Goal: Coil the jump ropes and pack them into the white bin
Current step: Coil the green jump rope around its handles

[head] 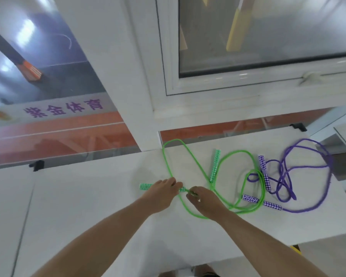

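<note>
Left hand (161, 193) grip wraps the green rope's handle (146, 186); right hand (203, 200) pinches its cord (190, 191) alongside.

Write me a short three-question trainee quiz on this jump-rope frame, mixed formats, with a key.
1. True or false: the left hand holds a handle of the green jump rope.
2. Which rope lies untouched on the white table? A) green B) purple C) both
3. Fill in: the right hand pinches the green cord just beside the ____.

Key: 1 true. 2 B, the purple jump rope. 3 handle.
</note>
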Demonstrator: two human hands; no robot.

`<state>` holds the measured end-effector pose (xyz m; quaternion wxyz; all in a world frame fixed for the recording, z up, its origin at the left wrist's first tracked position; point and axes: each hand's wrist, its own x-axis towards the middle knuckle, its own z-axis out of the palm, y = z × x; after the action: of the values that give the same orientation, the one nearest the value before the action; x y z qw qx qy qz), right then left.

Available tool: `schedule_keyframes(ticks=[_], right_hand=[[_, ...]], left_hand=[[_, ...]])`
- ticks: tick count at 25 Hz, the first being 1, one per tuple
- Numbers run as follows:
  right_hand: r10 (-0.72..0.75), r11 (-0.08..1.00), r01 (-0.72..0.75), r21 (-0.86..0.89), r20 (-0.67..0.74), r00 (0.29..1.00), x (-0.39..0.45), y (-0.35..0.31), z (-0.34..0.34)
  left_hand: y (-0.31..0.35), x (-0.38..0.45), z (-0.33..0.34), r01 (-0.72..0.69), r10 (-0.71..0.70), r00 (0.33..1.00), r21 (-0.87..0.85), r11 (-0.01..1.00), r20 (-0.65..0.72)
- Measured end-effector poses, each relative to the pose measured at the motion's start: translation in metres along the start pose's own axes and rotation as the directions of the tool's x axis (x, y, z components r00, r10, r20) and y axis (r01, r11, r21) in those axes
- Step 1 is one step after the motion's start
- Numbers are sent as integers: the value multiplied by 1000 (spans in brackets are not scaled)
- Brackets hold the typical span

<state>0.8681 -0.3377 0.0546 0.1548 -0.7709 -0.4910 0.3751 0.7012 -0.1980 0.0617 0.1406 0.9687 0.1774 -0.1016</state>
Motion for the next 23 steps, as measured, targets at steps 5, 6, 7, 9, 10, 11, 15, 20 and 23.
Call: schedule_keyframes(ticks=[5,6,7,9,10,11,15,20,23], right_hand=[[-63,992,58,-110,-40,997,-10,-24,-15],[-43,988,36,-152,-43,998,-11,-26,-17],[-19,976,9,-216,-44,999,-11,-25,-19],[67,907,-76,-413,-38,997,-9,-21,-23],[156,848,-151,-508,-33,987,-7,-19,-24],[250,786,-232,-573,-48,967,-4,-17,-26],[274,747,-286,-600,-114,955,8,-34,-40],[-143,986,129,-102,-140,980,4,-63,-62],[-263,964,260,-47,-81,961,-7,-85,-62]], left_hand=[[-18,-48,-30,262,-276,961,-275,925,-13],[-24,-55,-34,331,-360,933,-373,867,-10],[-30,-62,-38,374,-427,904,-462,804,-9],[-41,-73,-43,421,-523,852,-605,676,9],[-44,-77,-46,436,-556,830,-657,615,31],[-46,-78,-49,447,-585,809,-702,554,53],[-37,-75,-70,352,-680,718,-920,174,146],[-17,-58,-89,2,-717,633,-926,-378,294],[-1,-43,-99,-161,-695,626,-813,-560,354]])
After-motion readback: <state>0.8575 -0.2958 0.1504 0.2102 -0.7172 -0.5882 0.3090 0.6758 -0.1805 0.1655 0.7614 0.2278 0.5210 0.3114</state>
